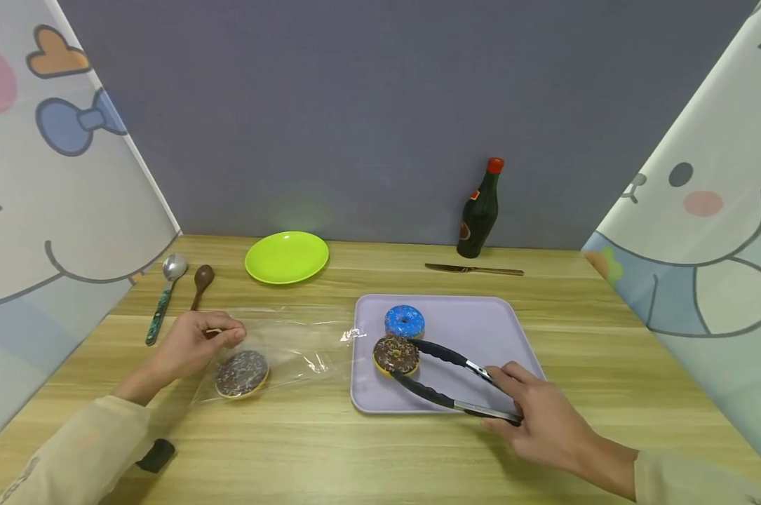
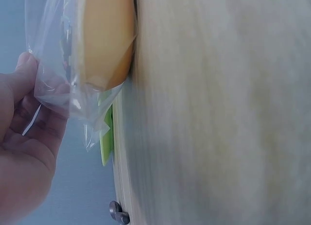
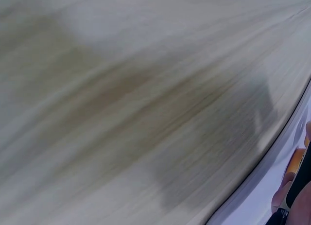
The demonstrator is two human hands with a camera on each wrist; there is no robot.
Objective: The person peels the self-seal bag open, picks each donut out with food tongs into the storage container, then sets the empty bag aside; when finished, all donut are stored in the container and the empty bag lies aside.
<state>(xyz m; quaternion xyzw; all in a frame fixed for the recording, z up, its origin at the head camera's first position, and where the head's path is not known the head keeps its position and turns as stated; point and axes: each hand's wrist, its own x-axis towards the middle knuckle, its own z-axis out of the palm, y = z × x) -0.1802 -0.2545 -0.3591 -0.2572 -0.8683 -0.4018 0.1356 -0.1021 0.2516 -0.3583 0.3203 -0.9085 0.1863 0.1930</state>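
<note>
My left hand pinches the edge of a clear plastic bag lying on the table. Inside the bag is a chocolate donut with sprinkles; its tan side shows in the left wrist view. My right hand grips black-and-silver tongs. The tong tips stand on either side of a second chocolate donut with a yellow base, over the left part of a lilac tray. Just behind it on the tray sits a blue sprinkled donut. The right wrist view catches only part of the hand and tongs.
A green plate stands at the back left. Left of it lie a metal spoon and a brown spoon. A dark bottle and a knife are behind the tray. A small black object lies by the left sleeve.
</note>
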